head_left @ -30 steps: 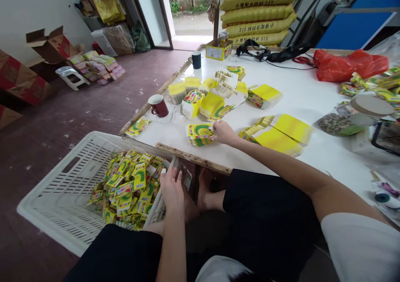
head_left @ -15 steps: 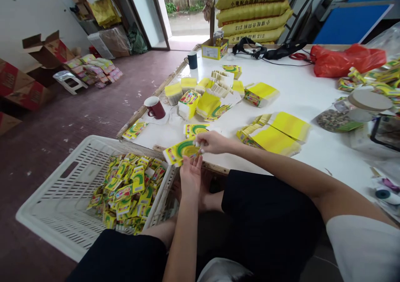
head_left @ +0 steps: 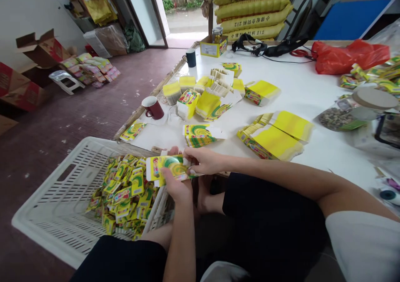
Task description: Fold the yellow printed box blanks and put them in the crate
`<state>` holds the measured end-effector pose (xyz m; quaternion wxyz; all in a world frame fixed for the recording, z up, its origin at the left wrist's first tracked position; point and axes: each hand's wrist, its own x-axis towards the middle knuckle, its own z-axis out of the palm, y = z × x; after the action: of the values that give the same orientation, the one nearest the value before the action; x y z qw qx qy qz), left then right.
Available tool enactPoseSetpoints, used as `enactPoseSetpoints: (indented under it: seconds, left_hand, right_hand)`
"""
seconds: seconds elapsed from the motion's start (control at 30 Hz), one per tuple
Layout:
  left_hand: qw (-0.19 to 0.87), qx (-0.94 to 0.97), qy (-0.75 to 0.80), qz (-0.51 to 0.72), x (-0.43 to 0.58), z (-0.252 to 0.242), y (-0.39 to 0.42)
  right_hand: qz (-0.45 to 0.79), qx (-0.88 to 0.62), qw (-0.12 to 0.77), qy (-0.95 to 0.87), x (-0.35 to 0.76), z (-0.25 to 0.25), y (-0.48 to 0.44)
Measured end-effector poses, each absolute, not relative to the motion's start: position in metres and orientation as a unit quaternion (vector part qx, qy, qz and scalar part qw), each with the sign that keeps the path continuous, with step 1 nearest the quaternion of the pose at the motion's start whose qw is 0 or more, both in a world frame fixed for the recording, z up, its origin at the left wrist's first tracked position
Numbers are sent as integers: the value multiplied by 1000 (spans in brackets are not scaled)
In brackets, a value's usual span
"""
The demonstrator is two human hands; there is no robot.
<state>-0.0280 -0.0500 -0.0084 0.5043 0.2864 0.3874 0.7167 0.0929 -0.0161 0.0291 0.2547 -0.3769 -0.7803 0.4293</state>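
A yellow and green printed carton [head_left: 170,165], looking flat, is held level above the near edge of the table. My left hand [head_left: 179,186] grips it from below, thumb on top and fingers behind. At its right end, the fingers of my right hand [head_left: 200,161] are closed on the same carton; whether they pinch another small thing is hidden. Just beyond my hands lies a short stack of similar flat cartons [head_left: 200,134]. Left of my hands stands a white plastic crate [head_left: 50,209] with many small yellow-green packets [head_left: 128,194] in it.
On the white table [head_left: 215,148] stand a maroon mug [head_left: 153,108], a dark mug [head_left: 190,58], open yellow boxes of cards [head_left: 271,134] and a lidded jar [head_left: 353,111]. A red plastic bag [head_left: 346,56] lies at the back right. Cardboard boxes [head_left: 43,48] stand on the floor.
Both hands have come lower and slightly left with the carton. My left hand has gone from open fingers under it to a thumb-over grip.
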Motion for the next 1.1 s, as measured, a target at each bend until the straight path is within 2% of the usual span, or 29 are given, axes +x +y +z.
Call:
enactPoseSetpoints:
  seconds: [0.2,0.43,0.5,0.57,0.67,0.73,0.83,0.9,1.0,1.1]
  left_hand:
    - [511,204,371,748,-37,-2,-41]
    - [430,294,441,731,-40,-13,-51]
    - [436,296,462,713,-46,-12,-53]
    - [424,301,471,713,-56,-10,-53]
    - [347,367,476,720,-76,-3,-51]
    - [348,459,480,661,-87,2,-50]
    - [453,568,481,491,-89,5,-51]
    - [496,564,488,445,-80,2,-54]
    - [455,531,519,491,-63,-6,-61]
    - [392,540,520,532,-51,-11,-68]
  right_hand:
    - [499,-342,271,-748,81,28,-25]
    - [427,-391,299,-758,101,29,-12]
    - [413,-395,302,-763,110,31,-7]
    - [360,-409,301,-783,119,33,-3]
    - [199,-405,263,-853,127,40,-1]
    - [125,-344,227,-903,126,45,-5]
    - [94,-237,224,-941,117,53,-15]
    - [99,-271,275,-917,111,56,-21]
    - [186,-414,355,-817,109,54,-21]
    - [360,-465,331,-738,109,47,-15]
